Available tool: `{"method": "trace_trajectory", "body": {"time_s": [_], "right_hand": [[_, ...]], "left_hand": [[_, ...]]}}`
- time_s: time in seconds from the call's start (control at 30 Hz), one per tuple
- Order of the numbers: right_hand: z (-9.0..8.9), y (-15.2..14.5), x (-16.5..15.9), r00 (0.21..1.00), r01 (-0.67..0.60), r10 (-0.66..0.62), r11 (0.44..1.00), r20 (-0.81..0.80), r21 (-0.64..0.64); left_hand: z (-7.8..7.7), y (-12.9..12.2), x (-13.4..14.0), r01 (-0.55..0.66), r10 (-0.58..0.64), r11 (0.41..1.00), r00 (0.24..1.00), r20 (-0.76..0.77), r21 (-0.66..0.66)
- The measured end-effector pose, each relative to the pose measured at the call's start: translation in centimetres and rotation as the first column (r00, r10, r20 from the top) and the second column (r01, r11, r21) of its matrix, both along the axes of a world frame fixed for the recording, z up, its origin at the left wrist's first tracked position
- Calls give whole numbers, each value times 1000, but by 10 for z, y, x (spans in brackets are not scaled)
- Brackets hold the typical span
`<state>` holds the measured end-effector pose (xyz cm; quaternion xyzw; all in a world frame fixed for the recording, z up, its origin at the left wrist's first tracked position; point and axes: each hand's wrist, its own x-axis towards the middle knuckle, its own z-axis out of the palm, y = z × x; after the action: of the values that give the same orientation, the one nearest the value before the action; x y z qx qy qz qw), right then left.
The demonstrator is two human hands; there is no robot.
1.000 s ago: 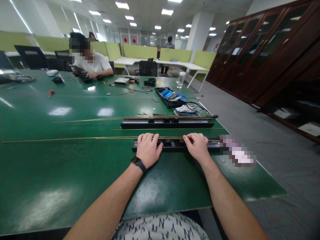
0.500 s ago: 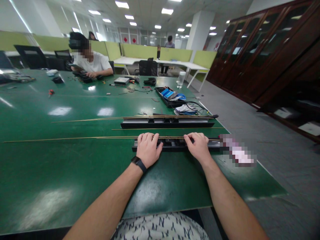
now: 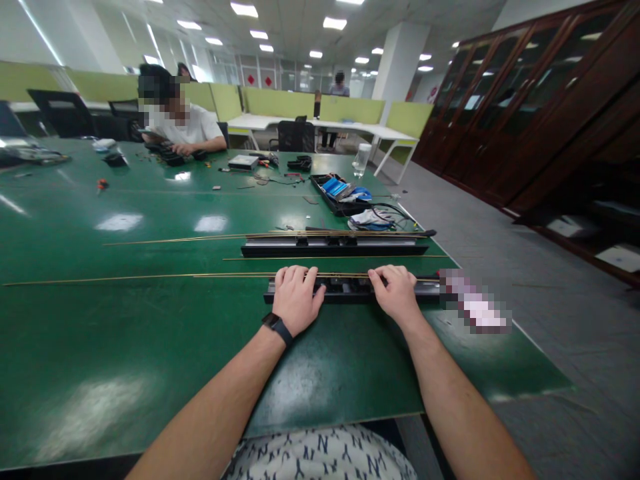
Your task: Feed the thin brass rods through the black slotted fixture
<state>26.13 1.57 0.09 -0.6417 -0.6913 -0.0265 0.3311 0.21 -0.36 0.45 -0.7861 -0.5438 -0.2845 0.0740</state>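
Observation:
A long black-and-silver rail [image 3: 345,298] lies across the green table in front of me. Thin brass-coloured rods [image 3: 230,275] run along its far side and stretch well past its left end. My left hand [image 3: 297,300], with a dark watch on the wrist, grips the rail left of its middle, fingers bent over the far side and thumb on the near side. Further right, my right hand [image 3: 399,293] is closed over the rail, with thumb and forefinger pinched at a brass rod. The fingertips of both hands are partly hidden behind the rail.
Behind lies a second rail [image 3: 335,251] with more rods. A black tray [image 3: 345,207] with blue items, cables, a glove [image 3: 373,219] and a clear cup [image 3: 362,160] stand farther back. A pixelated object [image 3: 475,303] sits at the right. A person [image 3: 183,127] works across the table [image 3: 150,347].

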Motion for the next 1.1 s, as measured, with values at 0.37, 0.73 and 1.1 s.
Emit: {"method": "trace_trajectory", "body": {"time_s": [0.37,0.73,1.1], "right_hand": [[1,0,-3,1000,15,-15,1000,6,2],[-1,1,0,1000,8,-9,1000,17,19],[-1,0,0,1000,-5,5,1000,-5,20]], "left_hand": [[1,-1,0,-4,4,1000,1000,-7,-2],[1,-1,0,1,-1,1000,1000,-6,-6],[0,0,0,-1,1,1000,1000,-5,0]]}}
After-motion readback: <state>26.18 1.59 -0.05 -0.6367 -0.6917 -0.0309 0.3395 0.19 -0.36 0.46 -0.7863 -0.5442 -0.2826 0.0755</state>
